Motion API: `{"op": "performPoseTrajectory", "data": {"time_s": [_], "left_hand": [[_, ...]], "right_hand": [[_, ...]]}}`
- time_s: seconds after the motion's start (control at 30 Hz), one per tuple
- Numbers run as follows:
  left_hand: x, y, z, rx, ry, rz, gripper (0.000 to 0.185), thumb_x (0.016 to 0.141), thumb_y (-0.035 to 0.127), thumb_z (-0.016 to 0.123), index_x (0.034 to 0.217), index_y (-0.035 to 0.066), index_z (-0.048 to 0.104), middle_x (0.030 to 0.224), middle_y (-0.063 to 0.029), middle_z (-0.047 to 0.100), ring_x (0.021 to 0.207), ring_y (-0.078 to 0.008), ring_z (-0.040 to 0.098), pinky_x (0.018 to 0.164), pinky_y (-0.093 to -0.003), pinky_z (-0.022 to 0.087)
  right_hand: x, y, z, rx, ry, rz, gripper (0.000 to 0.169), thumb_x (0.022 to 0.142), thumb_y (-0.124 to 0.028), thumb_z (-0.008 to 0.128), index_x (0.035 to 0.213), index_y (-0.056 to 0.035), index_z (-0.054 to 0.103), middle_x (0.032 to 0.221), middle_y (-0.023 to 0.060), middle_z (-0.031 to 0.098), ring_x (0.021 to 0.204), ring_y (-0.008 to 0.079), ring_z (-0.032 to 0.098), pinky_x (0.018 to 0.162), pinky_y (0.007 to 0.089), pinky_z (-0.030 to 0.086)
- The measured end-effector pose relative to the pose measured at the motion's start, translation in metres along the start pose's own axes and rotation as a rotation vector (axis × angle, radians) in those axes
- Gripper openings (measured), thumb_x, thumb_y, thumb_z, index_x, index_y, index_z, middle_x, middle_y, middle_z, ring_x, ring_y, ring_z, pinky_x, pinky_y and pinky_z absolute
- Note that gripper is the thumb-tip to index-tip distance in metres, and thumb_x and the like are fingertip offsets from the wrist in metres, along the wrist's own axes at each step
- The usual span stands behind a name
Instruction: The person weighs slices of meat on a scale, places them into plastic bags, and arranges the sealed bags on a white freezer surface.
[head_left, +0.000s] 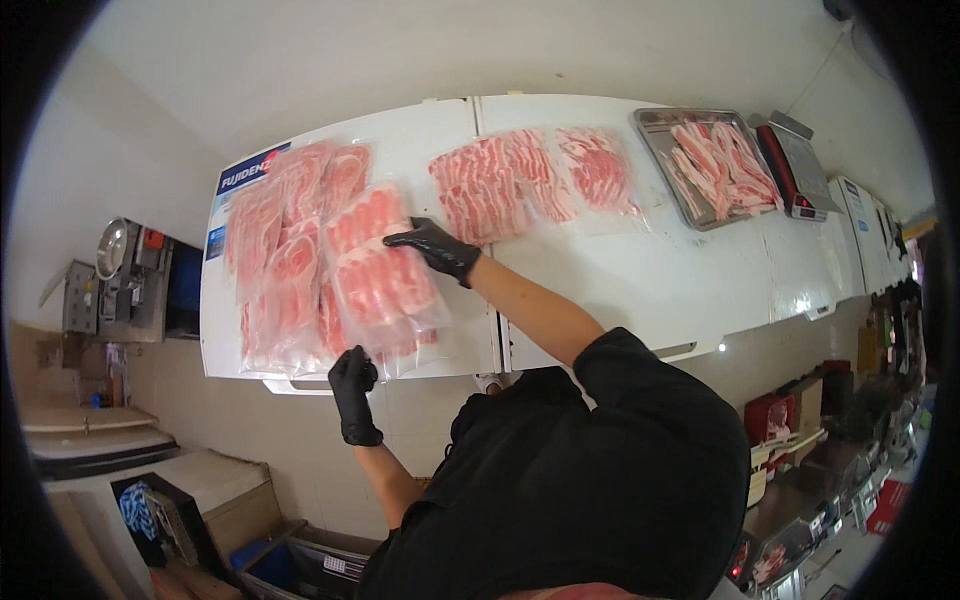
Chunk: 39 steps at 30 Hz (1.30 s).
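Observation:
My right hand (439, 246), in a black glove, grips the right edge of a clear plastic pack of sliced meat (382, 277), thumb over its top. The near end of this pack is by my left hand (354, 375), also black-gloved, with its fingers bent together at the plastic's edge; whether they pinch it is hard to tell. The held pack overlaps other flat packs of sliced meat (292, 270) that lie on the left part of a white chest freezer lid (457, 352). Farther right lie packs of streaky sliced meat (480, 187) and another pack (596, 169).
A metal tray (682, 199) with long meat strips stands at the back right, beside a digital scale (799, 169) with a red display. More white freezers (862, 232) continue to the right. A dark crate (300, 562) is on the floor at lower left.

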<state>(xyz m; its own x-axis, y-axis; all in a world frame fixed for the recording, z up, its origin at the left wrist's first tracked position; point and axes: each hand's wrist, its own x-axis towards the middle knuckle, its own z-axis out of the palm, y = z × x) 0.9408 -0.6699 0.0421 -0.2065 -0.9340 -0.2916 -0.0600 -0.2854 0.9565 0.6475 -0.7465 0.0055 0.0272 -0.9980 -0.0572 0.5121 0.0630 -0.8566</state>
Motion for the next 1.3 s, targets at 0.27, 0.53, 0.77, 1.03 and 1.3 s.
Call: {"op": "performPoseTrajectory", "data": {"time_s": [0.27, 0.53, 0.77, 1.03, 1.3], "left_hand": [[0.027, -0.045, -0.021, -0.143, 0.069, -0.054, 0.034, 0.098, 0.029, 0.06, 0.072, 0.008, 0.058, 0.058, 0.0033, 0.046, 0.05, -0.0061, 0.036, 0.049, -0.0249, 0.024], [0.0, -0.02, 0.007, -0.22, 0.487, 0.068, 0.045, 0.101, 0.037, 0.058, 0.065, 0.011, 0.051, 0.056, 0.0052, 0.037, 0.049, -0.0056, 0.031, 0.048, -0.024, 0.02], [-0.031, -0.013, 0.115, -0.37, -0.05, -0.017, 0.023, 0.101, 0.02, 0.051, 0.079, 0.014, 0.056, 0.065, 0.006, 0.038, 0.057, -0.0062, 0.036, 0.055, -0.0237, 0.031], [0.037, -0.088, 0.276, 0.192, -0.714, 0.721, 0.026, 0.092, 0.008, 0.061, 0.117, 0.002, 0.066, 0.097, -0.0103, 0.069, 0.086, -0.0166, 0.064, 0.078, -0.029, 0.051], [0.064, -0.053, 0.329, 1.126, -0.303, 1.336, 0.036, 0.097, 0.016, 0.057, 0.132, 0.003, 0.058, 0.124, -0.0095, 0.063, 0.113, -0.0212, 0.058, 0.102, -0.0352, 0.044]], "right_hand": [[-0.122, -0.005, -0.076, -0.843, 0.799, -0.48, 0.033, 0.089, -0.015, 0.074, 0.119, -0.0075, 0.065, 0.085, 0.0047, 0.069, 0.077, 0.0157, 0.066, 0.07, 0.0322, 0.054], [-0.197, -0.032, -0.143, -0.698, 0.847, 0.094, 0.041, 0.087, -0.04, 0.071, 0.072, -0.0014, 0.07, 0.06, 0.0094, 0.066, 0.056, 0.0204, 0.065, 0.06, 0.0376, 0.052], [-0.148, -0.015, -0.088, -1.101, 1.064, -0.313, 0.026, 0.091, -0.026, 0.065, 0.08, -0.0027, 0.071, 0.071, 0.0174, 0.068, 0.062, 0.0314, 0.068, 0.059, 0.0397, 0.05], [-0.105, -0.03, -0.07, -1.405, 0.97, -0.286, 0.023, 0.09, -0.028, 0.061, 0.076, -0.0103, 0.068, 0.07, 0.0164, 0.067, 0.063, 0.0352, 0.067, 0.058, 0.0496, 0.052], [-0.094, -0.056, -0.059, -1.524, 0.808, -0.427, 0.012, 0.079, -0.022, 0.064, 0.074, -0.0114, 0.068, 0.07, 0.012, 0.067, 0.064, 0.0276, 0.068, 0.061, 0.0452, 0.054]]}}
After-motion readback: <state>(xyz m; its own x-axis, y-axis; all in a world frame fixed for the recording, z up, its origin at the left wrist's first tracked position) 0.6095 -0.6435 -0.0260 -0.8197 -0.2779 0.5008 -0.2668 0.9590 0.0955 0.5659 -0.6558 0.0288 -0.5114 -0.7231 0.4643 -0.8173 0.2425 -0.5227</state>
